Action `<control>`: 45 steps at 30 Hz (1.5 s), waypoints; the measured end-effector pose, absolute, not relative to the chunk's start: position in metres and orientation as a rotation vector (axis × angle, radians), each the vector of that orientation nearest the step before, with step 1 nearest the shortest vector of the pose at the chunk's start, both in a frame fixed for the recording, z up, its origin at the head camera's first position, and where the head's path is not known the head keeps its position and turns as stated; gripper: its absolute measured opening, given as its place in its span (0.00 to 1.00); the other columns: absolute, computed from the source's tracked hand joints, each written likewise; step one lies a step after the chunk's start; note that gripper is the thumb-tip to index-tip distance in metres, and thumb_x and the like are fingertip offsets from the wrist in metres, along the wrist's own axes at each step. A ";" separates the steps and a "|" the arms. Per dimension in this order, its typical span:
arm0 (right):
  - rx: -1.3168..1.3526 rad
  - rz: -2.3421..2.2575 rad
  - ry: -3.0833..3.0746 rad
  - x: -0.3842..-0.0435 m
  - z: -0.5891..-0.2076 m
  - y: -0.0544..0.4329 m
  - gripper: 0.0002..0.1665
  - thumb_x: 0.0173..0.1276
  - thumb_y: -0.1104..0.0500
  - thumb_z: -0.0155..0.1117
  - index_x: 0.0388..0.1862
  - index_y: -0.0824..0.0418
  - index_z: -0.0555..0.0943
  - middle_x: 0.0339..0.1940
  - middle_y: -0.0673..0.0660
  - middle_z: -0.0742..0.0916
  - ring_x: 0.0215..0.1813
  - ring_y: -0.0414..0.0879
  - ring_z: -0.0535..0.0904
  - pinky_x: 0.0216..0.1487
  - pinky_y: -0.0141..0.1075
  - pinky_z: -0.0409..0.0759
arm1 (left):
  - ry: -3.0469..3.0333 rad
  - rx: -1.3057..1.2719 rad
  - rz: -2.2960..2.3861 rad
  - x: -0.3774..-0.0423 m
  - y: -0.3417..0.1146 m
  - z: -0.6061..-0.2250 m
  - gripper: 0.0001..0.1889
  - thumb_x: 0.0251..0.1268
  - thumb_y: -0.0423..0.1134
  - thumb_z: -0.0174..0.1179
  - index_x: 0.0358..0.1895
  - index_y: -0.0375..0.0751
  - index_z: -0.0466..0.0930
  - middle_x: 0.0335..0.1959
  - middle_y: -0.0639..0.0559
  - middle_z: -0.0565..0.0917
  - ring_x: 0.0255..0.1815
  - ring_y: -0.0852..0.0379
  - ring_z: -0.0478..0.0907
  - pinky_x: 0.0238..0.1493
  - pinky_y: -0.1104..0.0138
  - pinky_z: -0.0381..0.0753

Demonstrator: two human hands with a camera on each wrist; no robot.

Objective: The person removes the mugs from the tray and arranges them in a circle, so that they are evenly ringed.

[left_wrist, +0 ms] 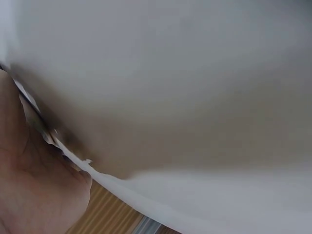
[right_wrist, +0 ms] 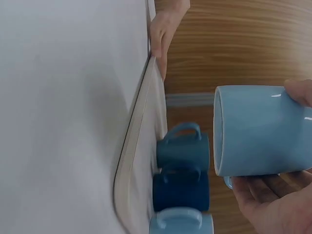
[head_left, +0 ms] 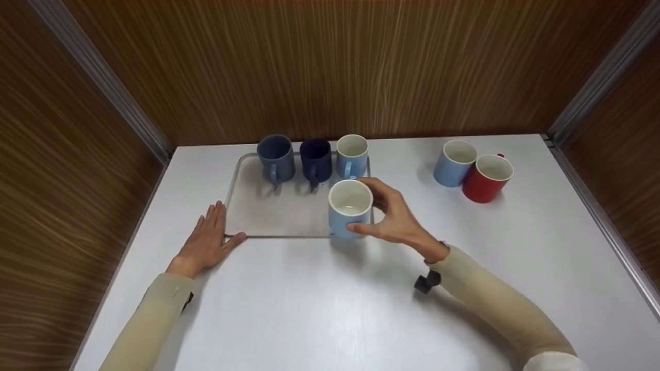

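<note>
My right hand [head_left: 397, 214] grips a light blue mug [head_left: 339, 222] around its side, thumb at the front and fingers behind. The mug is upright with its white inside showing, over the front right corner of a pale tray [head_left: 278, 219]. In the right wrist view the held mug [right_wrist: 263, 131] is raised off the tray. Along the tray's back stand a grey-blue mug [head_left: 283, 167], a dark navy mug [head_left: 322, 167] and another light blue mug [head_left: 341, 162], handles facing me. Flat beside the tray's left edge rests my left hand [head_left: 206, 242], thumb at the front left corner.
On the white table [head_left: 319, 319], right of the tray, another light blue mug [head_left: 449, 170] stands against a red mug [head_left: 480, 186]. Wood-patterned panels [head_left: 350, 67] wall in the back and both sides, with metal strips [head_left: 103, 77] at the corners.
</note>
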State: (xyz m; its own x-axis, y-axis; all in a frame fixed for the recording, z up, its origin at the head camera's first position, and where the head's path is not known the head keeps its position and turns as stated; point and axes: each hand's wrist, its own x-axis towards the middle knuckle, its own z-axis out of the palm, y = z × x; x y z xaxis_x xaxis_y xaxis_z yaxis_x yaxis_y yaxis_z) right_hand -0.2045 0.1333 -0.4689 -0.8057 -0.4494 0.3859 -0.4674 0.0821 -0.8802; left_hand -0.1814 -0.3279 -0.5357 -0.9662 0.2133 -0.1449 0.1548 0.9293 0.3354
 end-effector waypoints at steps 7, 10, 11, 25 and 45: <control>0.885 1.817 -2.366 -0.218 -0.467 0.175 0.51 0.49 0.64 0.88 0.73 0.57 0.76 0.63 0.55 0.87 0.62 0.53 0.85 0.66 0.36 0.84 | 2.912 0.290 0.476 -0.184 -0.329 -0.536 0.55 0.83 0.67 0.48 0.85 0.23 0.34 0.88 0.28 0.37 0.89 0.31 0.33 0.87 0.39 0.35; 0.850 1.781 -2.398 -0.224 -0.467 0.191 0.51 0.49 0.64 0.88 0.74 0.58 0.75 0.64 0.55 0.86 0.64 0.52 0.84 0.68 0.35 0.83 | 2.911 0.289 0.476 -0.184 -0.329 -0.536 0.55 0.83 0.67 0.48 0.85 0.23 0.34 0.88 0.29 0.37 0.90 0.31 0.32 0.88 0.39 0.35; 0.831 1.776 -2.409 -0.226 -0.468 0.195 0.51 0.50 0.64 0.88 0.74 0.58 0.75 0.64 0.55 0.86 0.64 0.52 0.84 0.69 0.35 0.82 | 2.910 0.288 0.478 -0.184 -0.329 -0.536 0.55 0.83 0.67 0.48 0.85 0.23 0.34 0.88 0.29 0.37 0.90 0.31 0.32 0.88 0.39 0.35; 0.545 1.630 -2.521 -0.234 -0.484 0.254 0.50 0.53 0.65 0.87 0.74 0.60 0.73 0.68 0.58 0.84 0.67 0.54 0.83 0.73 0.40 0.81 | 2.912 0.292 0.484 -0.184 -0.327 -0.539 0.55 0.83 0.67 0.48 0.85 0.23 0.34 0.88 0.29 0.37 0.90 0.31 0.33 0.88 0.39 0.35; 0.196 1.431 -2.542 -0.177 -0.496 0.315 0.52 0.50 0.63 0.91 0.73 0.60 0.74 0.65 0.59 0.84 0.58 0.38 0.80 0.58 0.18 0.78 | 2.895 0.274 0.490 -0.182 -0.329 -0.538 0.55 0.83 0.67 0.47 0.85 0.24 0.33 0.89 0.30 0.35 0.90 0.32 0.31 0.88 0.40 0.34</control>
